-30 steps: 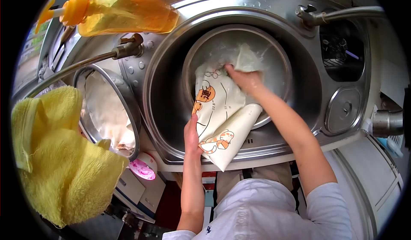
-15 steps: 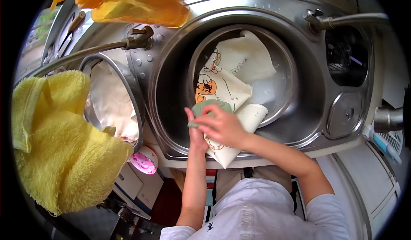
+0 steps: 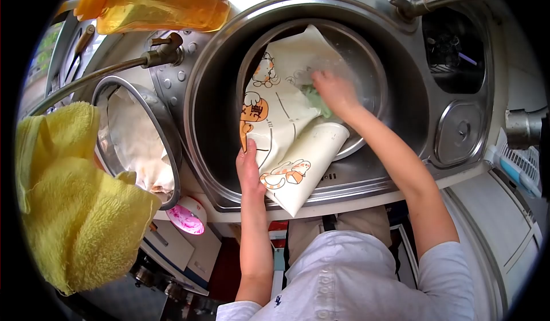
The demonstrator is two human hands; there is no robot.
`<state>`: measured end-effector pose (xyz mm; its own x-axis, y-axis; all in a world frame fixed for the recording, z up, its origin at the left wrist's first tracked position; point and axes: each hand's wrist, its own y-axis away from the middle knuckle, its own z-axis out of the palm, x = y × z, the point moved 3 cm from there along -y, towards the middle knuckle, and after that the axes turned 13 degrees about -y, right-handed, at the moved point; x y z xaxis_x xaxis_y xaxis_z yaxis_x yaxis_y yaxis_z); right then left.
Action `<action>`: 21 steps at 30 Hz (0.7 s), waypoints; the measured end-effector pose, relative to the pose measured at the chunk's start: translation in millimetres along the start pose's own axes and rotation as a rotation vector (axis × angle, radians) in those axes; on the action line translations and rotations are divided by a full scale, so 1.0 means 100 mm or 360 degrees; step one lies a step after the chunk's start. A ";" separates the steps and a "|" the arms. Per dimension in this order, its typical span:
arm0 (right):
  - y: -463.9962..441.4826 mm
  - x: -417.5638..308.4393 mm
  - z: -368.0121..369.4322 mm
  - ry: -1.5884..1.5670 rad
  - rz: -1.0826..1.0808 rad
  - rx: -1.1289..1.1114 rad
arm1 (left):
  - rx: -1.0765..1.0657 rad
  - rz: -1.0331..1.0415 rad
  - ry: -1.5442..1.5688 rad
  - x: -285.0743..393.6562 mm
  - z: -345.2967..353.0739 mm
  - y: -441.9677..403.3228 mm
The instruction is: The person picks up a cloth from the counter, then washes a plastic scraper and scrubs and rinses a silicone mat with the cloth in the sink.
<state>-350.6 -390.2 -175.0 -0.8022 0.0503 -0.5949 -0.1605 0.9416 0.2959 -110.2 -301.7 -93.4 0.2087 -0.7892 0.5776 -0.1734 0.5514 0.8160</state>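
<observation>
A cream plastic-looking sheet (image 3: 286, 114) with cartoon animals and orange patches lies partly in a round metal basin (image 3: 382, 92) inside the sink. Its lower part curls over the sink's front rim. My left hand (image 3: 248, 169) grips the sheet's left edge near the front of the sink, with the thumb on top. My right hand (image 3: 338, 94), slightly blurred, is closed on a pale green cloth (image 3: 313, 98) and presses it on the sheet over the basin. Cloudy water shows in the basin to the right of the sheet.
A yellow towel (image 3: 80, 206) hangs at the left, beside a metal pot (image 3: 176, 166) holding whitish fabric. An orange soap bottle (image 3: 160, 6) stands behind the sink (image 3: 412, 132). Taps (image 3: 163, 51) reach in from both sides. A pink-patterned object (image 3: 188, 218) sits at the counter edge.
My right hand has moved from beside my left hand up and right over the basin with the green cloth. My left hand now holds the sheet's edge. The view has shifted slightly.
</observation>
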 end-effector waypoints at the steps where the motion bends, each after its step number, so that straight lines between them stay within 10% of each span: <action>1: 0.03 -0.03 -0.13 0.0006 -0.0003 0.0003 | 0.0049 0.0020 0.0018 0.01 -0.01 -0.01; 8: 0.71 -0.91 -0.45 -0.1375 -0.0250 -0.0034 | 0.0129 0.0104 0.0156 -0.04 0.03 -0.13; 16: 0.97 -0.73 0.35 -0.0396 -0.0241 -0.0673 | 0.0368 0.0272 -0.0017 0.10 0.04 -0.12; 21: 0.79 -0.14 0.29 -0.0017 -0.0199 -0.0279 | 0.0372 0.0485 -0.0208 0.36 0.15 0.01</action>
<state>-335.3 -306.9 -164.8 -0.7639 -0.0591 -0.6426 -0.3567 0.8685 0.3441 -117.6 -333.5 -71.7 -0.0078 -0.6353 0.7722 -0.4260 0.7008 0.5722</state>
